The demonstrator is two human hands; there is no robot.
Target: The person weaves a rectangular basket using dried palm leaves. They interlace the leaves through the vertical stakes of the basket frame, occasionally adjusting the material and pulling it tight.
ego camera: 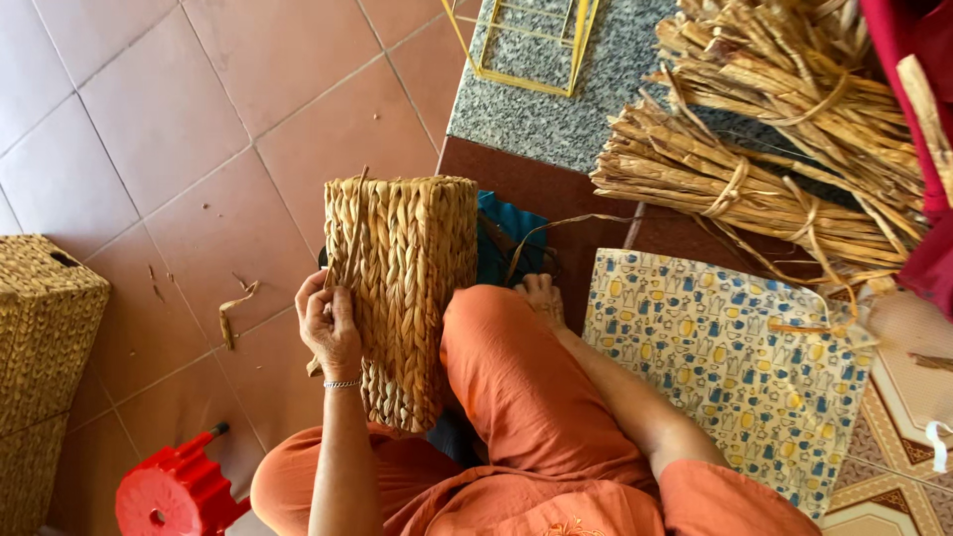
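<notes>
A woven straw basket [412,288] stands on its side against my orange-clad knee [496,367]. My left hand [328,326], with a thin bracelet at the wrist, presses on the basket's left edge and pinches a loose straw strand [352,223] that runs up along the weave. My right hand [542,295] reaches past the knee to the basket's right side, next to a blue object [506,238]. The knee hides its fingers, so its grip is unclear.
Tied bundles of dried straw [754,169] lie on a granite slab [556,109] at the upper right, beside a yellow wire frame [526,74]. A patterned cloth bag [735,367] lies to my right. Finished woven baskets [45,337] and a red plastic stool [174,491] are at the left. Straw scraps [233,308] lie on the tiled floor.
</notes>
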